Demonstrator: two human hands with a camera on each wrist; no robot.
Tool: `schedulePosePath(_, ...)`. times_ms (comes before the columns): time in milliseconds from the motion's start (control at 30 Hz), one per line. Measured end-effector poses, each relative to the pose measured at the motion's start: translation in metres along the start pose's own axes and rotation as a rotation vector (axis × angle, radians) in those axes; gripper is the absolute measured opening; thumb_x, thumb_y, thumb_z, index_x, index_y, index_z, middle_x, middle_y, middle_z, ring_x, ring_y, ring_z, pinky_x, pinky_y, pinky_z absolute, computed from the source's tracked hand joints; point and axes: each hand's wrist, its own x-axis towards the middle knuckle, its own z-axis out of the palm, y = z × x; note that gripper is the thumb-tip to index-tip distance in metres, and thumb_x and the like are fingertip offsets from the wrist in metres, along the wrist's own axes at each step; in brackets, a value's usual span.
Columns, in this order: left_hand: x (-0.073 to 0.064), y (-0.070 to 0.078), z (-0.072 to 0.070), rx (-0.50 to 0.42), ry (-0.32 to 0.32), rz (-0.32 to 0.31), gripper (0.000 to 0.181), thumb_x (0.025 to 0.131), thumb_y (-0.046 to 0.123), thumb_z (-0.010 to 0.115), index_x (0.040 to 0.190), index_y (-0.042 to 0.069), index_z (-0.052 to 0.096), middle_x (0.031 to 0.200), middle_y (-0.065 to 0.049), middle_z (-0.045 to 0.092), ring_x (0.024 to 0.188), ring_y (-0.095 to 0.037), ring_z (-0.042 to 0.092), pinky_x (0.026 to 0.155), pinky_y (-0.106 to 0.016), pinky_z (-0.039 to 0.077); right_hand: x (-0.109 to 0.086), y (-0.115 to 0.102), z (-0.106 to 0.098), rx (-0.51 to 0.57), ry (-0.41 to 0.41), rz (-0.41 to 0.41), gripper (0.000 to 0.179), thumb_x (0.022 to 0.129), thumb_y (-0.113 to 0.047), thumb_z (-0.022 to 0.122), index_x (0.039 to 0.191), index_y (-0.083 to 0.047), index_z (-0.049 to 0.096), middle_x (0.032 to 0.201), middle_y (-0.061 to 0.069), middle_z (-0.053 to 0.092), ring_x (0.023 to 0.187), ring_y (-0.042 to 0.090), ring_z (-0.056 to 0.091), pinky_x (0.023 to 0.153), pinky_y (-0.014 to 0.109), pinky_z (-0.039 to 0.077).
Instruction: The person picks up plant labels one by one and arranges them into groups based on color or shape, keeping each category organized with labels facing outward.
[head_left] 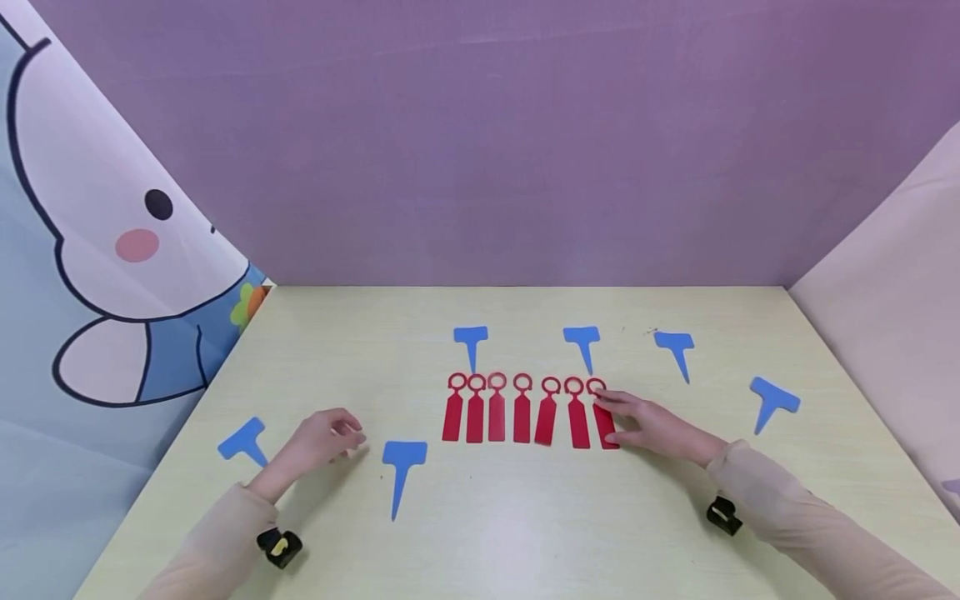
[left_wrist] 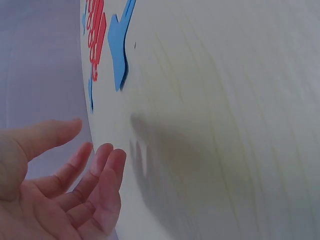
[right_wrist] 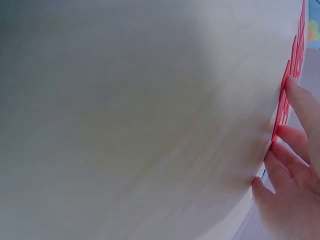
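Several red tags [head_left: 521, 418], each with a ring at its top, lie in a row on the table. My right hand [head_left: 652, 427] rests on the rightmost red tag [head_left: 604, 423], thumb at its lower end and fingers near its ring. In the right wrist view, the thumb and fingertips touch this tag's edge [right_wrist: 282, 100]. Holding nothing, my left hand [head_left: 318, 437] hovers over the table with loosely bent fingers. It is between two blue T-shaped plant labels, one at its left [head_left: 243, 439] and one at its right [head_left: 404, 455].
More blue T-shaped labels lie behind the row [head_left: 471, 335] and toward the right [head_left: 774, 400]. A purple backdrop [head_left: 510, 167] closes off the table's [head_left: 510, 533] far edge. Printed cloth [head_left: 97, 467] hangs at the left, and a pale one [head_left: 892, 292] at the right.
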Motion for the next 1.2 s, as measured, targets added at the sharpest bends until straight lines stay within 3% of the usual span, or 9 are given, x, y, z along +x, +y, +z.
schedulePosePath(433,-0.008,-0.024,-0.030,0.065,0.043,0.019,0.024,0.083,0.016,0.060,0.096,-0.004,0.057,0.082,-0.010,0.059,0.066,-0.019,0.057,0.056,-0.029,0.049,0.001,0.002,0.001,0.004,0.001,0.005,0.060,0.077,-0.020,0.068,0.130,-0.003,0.043,0.136,0.016,0.035,0.123,0.037,0.030,0.088,0.038,0.045)
schedulePosePath(700,-0.014,-0.036,-0.049,0.097,0.087,0.082,0.028,0.083,0.016,0.061,0.099,-0.006,0.057,0.088,-0.012,0.060,0.077,-0.022,0.056,0.060,-0.029,0.047,0.001,0.002,0.001,-0.002,0.000,0.005,0.060,0.077,-0.020,0.068,0.130,-0.003,0.043,0.136,0.016,0.035,0.123,0.038,0.030,0.089,0.039,0.044)
schedulePosePath(1000,-0.015,-0.057,-0.068,0.129,0.122,0.116,0.028,0.083,0.016,0.061,0.101,-0.006,0.057,0.093,-0.015,0.061,0.083,-0.027,0.057,0.065,-0.029,0.048,0.001,0.003,0.001,0.006,0.004,0.000,0.061,0.077,-0.020,0.068,0.130,-0.003,0.043,0.136,0.016,0.035,0.123,0.038,0.030,0.089,0.041,0.043)
schedulePosePath(1200,-0.015,-0.075,-0.078,0.165,0.159,0.128,0.028,0.084,0.014,0.061,0.103,-0.006,0.057,0.095,-0.016,0.061,0.084,-0.023,0.058,0.066,-0.022,0.048,0.001,0.003,0.001,0.001,0.014,-0.015,0.061,0.077,-0.021,0.068,0.129,-0.003,0.043,0.135,0.016,0.036,0.122,0.038,0.031,0.088,0.041,0.044)
